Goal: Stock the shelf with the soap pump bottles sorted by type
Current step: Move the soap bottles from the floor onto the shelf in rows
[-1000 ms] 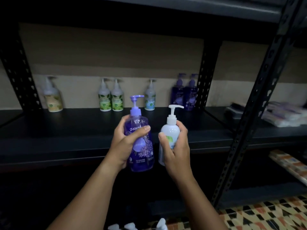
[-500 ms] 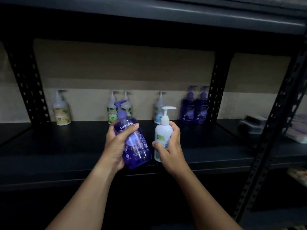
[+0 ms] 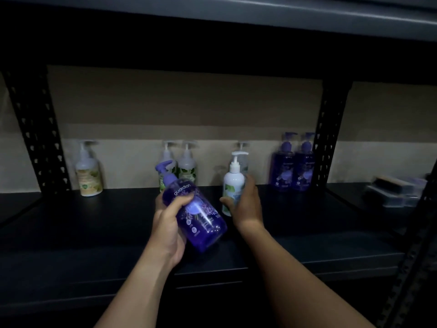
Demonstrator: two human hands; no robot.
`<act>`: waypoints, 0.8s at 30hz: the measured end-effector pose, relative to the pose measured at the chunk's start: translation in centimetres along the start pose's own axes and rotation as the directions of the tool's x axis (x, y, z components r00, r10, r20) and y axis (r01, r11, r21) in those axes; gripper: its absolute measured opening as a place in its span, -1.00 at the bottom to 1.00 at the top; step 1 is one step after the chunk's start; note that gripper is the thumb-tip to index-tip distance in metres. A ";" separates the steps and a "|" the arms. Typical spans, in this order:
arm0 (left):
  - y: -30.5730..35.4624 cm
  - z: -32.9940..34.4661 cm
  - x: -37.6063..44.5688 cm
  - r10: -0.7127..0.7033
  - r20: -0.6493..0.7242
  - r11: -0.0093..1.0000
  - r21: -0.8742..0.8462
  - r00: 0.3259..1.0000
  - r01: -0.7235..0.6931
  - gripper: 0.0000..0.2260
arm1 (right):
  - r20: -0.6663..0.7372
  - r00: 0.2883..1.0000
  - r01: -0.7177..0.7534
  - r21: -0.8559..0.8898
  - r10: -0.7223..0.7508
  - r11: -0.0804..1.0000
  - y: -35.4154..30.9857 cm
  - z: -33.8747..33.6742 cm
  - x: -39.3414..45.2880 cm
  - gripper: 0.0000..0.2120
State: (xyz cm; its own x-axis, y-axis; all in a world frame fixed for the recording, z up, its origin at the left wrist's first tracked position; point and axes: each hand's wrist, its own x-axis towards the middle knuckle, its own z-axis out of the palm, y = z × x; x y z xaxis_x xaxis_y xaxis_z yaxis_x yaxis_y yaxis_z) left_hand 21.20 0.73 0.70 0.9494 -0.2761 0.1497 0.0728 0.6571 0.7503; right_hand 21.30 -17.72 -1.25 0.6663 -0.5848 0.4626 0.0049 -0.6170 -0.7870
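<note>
Two bottles gripped: tilted translucent purple pump bottle (image 3: pixel 194 214) in left hand (image 3: pixel 169 229) fingers, upright white pump bottle (image 3: pixel 233 185) in right hand (image 3: pixel 246 204).

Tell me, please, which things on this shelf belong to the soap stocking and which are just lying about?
Job:
- purple bottle, tilted, in left hand
- white bottle in right hand
- two purple bottles at the back
- two green-label bottles
- yellow-label bottle

Lying about:
- flat packs on the next bay
</note>
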 end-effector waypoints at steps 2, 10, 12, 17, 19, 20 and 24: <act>-0.4 -0.3 0.2 0.039 -0.012 0.999 0.014 0.999 -0.039 -0.40 | -0.031 1.000 -0.004 -0.001 0.004 1.000 0.4 0.8 1.2 -0.21; -0.5 -0.7 1.1 0.108 -0.049 0.994 0.010 0.993 -0.108 -0.43 | -0.081 0.994 -0.077 -0.082 0.070 0.994 1.2 3.8 5.7 -0.30; -0.6 -0.8 1.3 0.110 -0.060 0.994 0.001 0.992 -0.110 -0.44 | -0.078 0.994 -0.089 -0.091 0.082 0.992 1.3 4.2 6.5 -0.30; -0.6 -0.9 1.4 0.107 -0.067 0.994 -0.005 0.992 -0.107 -0.47 | -0.082 0.994 -0.082 -0.120 0.073 0.989 1.5 4.9 7.6 -0.29; -0.7 -0.9 1.4 0.106 -0.065 0.994 -0.001 0.992 -0.106 -0.48 | -0.082 0.995 -0.075 -0.129 0.065 0.989 1.5 5.2 7.8 -0.31; -0.7 -0.9 1.4 0.106 -0.065 0.994 -0.001 0.992 -0.106 -0.47 | -0.084 0.995 -0.073 -0.138 0.062 0.988 1.4 5.4 7.9 -0.32; -0.7 -1.0 1.5 0.106 -0.077 0.994 -0.006 0.991 -0.107 -0.44 | -0.091 0.994 -0.082 -0.185 0.066 0.979 1.3 5.7 8.4 -0.31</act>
State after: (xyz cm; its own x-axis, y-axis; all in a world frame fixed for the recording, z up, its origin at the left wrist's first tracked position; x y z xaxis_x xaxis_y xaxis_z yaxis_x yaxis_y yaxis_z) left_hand 22.86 0.57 -0.22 0.9725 -0.1496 0.1785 -0.0275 0.6873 0.7259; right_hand 31.16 -20.43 -0.74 0.5944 -0.6699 0.4449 -0.1880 -0.6536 -0.7331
